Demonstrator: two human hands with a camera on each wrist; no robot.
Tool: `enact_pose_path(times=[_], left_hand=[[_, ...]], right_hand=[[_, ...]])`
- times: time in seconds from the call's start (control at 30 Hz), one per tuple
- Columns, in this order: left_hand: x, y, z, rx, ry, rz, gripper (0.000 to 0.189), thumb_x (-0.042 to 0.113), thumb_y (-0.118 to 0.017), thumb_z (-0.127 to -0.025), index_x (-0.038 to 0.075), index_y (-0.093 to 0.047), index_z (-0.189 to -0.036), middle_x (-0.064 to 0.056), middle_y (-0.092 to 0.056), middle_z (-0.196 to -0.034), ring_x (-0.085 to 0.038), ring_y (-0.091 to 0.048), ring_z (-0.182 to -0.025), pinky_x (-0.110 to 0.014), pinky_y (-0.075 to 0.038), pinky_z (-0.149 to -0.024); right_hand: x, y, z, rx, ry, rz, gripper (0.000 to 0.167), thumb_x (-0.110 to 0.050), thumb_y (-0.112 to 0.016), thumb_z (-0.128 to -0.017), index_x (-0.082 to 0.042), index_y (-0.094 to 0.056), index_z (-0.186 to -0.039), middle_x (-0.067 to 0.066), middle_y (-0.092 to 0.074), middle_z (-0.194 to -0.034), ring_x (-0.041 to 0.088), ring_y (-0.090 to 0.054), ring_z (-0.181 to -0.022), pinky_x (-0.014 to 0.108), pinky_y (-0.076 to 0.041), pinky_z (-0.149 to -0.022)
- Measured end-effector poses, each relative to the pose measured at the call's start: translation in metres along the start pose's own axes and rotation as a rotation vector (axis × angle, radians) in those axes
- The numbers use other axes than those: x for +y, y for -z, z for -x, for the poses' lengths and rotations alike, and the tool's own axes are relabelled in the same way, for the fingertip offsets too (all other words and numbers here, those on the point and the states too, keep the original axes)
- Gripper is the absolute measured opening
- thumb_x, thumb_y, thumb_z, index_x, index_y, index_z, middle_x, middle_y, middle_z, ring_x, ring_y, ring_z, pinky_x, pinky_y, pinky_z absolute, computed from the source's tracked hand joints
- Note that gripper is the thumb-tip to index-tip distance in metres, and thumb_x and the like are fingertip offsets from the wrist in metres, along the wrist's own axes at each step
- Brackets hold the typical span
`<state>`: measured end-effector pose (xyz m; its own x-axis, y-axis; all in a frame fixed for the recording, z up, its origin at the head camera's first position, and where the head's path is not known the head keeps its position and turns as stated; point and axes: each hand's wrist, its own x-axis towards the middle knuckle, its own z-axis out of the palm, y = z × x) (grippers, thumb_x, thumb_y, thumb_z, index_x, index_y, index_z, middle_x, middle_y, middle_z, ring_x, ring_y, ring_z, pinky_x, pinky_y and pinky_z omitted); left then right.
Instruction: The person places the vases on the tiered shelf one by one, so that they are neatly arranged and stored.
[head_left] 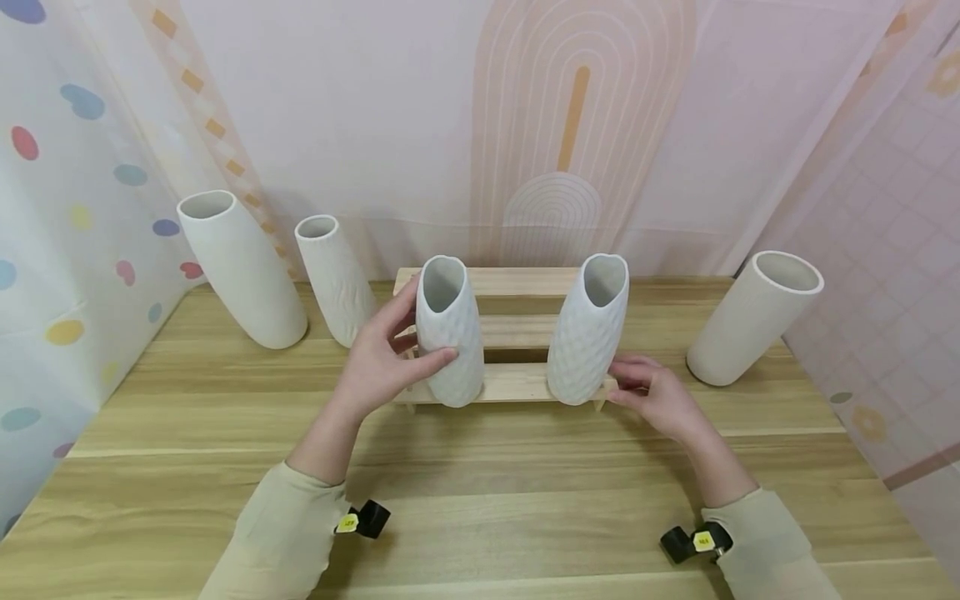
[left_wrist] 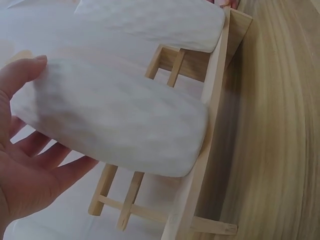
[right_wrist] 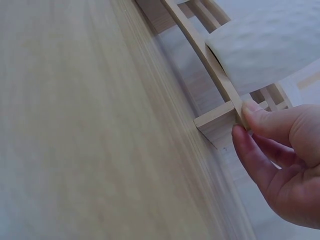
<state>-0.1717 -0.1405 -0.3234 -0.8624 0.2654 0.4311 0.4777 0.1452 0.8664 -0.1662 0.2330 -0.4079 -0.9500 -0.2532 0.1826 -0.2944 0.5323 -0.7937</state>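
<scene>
Two white textured vases stand on the low front step of a wooden tiered rack [head_left: 517, 383]. My left hand [head_left: 382, 358] holds the left vase [head_left: 459, 350], thumb across its near face and fingers round its far side. In the left wrist view this vase [left_wrist: 120, 120] has its base on the front slat. The right vase [head_left: 588, 350] stands near the step's right end, untouched by either hand. There my right hand [head_left: 656, 396] pinches the end of the front slat [right_wrist: 220, 77] between thumb and fingers, as the right wrist view shows.
A tall white vase [head_left: 243, 275] and a slimmer one [head_left: 333, 283] stand to the rack's left. Another white vase [head_left: 738, 333] stands at the right. Behind the wooden table [head_left: 487, 517] hangs a patterned curtain [head_left: 360, 108]. Higher rack slats rise behind the two vases.
</scene>
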Motion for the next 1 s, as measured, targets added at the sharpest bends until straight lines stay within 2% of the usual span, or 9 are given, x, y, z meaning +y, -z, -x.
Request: enact_pose_path(times=[0.13,0.23,0.4,0.57,0.67,0.83,1.0], left_hand=[[0.001,0.007,0.002,0.022,-0.034,0.017,0.09,-0.011,-0.078,-0.077,0.018,-0.04,-0.153,-0.01,-0.058,-0.132,-0.025,-0.057,-0.117,-0.041,-0.05,-0.098],[0.003,0.016,0.003,0.065,-0.055,0.012,0.088,-0.014,-0.075,-0.077,0.015,-0.039,-0.153,-0.016,-0.058,-0.133,-0.027,-0.058,-0.119,-0.036,-0.05,-0.097],[0.006,0.035,0.004,0.196,-0.059,0.038,0.08,-0.014,-0.072,-0.08,0.015,-0.045,-0.15,-0.018,-0.059,-0.132,-0.029,-0.059,-0.118,-0.033,-0.049,-0.098],[0.008,0.059,0.007,0.337,-0.043,0.111,0.071,-0.016,-0.069,-0.081,0.011,-0.052,-0.144,-0.011,-0.066,-0.122,-0.021,-0.063,-0.11,-0.028,-0.049,-0.095],[0.007,0.073,0.009,0.39,-0.009,0.082,0.069,-0.014,-0.071,-0.081,0.011,-0.054,-0.143,-0.006,-0.068,-0.119,-0.018,-0.064,-0.107,-0.024,-0.05,-0.092],[0.003,0.092,0.009,0.425,0.043,0.01,0.068,-0.009,-0.074,-0.081,0.012,-0.055,-0.142,-0.004,-0.068,-0.117,-0.016,-0.064,-0.105,-0.019,-0.05,-0.088],[0.003,0.109,0.003,0.477,0.109,-0.135,0.069,0.0,-0.078,-0.081,0.017,-0.053,-0.144,0.001,-0.066,-0.118,-0.011,-0.062,-0.107,-0.02,-0.05,-0.089]], right_hand=[[-0.001,0.0,-0.001,-0.007,-0.023,0.012,0.039,0.004,-0.073,-0.086,0.008,-0.065,-0.123,0.024,-0.058,-0.126,0.034,-0.061,-0.103,0.028,-0.052,-0.085],[-0.001,0.0,-0.001,-0.005,-0.029,0.004,0.039,0.003,-0.074,-0.086,0.008,-0.065,-0.124,0.024,-0.058,-0.126,0.033,-0.061,-0.103,0.026,-0.052,-0.084],[-0.001,0.0,-0.001,0.0,-0.032,-0.011,0.039,0.003,-0.074,-0.086,0.008,-0.064,-0.124,0.024,-0.058,-0.126,0.032,-0.06,-0.102,0.021,-0.05,-0.082],[-0.001,-0.001,-0.002,0.003,-0.025,-0.008,0.039,0.004,-0.074,-0.085,0.009,-0.065,-0.123,0.025,-0.058,-0.128,0.033,-0.06,-0.102,0.021,-0.05,-0.082],[-0.001,-0.001,-0.002,0.006,-0.022,-0.001,0.039,0.004,-0.074,-0.085,0.009,-0.065,-0.122,0.025,-0.058,-0.128,0.033,-0.061,-0.102,0.02,-0.051,-0.081],[0.0,-0.001,-0.002,0.005,-0.02,-0.002,0.039,0.004,-0.074,-0.085,0.009,-0.065,-0.123,0.025,-0.058,-0.129,0.033,-0.061,-0.103,0.022,-0.051,-0.083],[0.0,-0.001,-0.002,0.006,-0.016,0.0,0.04,0.003,-0.074,-0.085,0.008,-0.065,-0.123,0.025,-0.058,-0.129,0.033,-0.061,-0.104,0.024,-0.052,-0.084]])
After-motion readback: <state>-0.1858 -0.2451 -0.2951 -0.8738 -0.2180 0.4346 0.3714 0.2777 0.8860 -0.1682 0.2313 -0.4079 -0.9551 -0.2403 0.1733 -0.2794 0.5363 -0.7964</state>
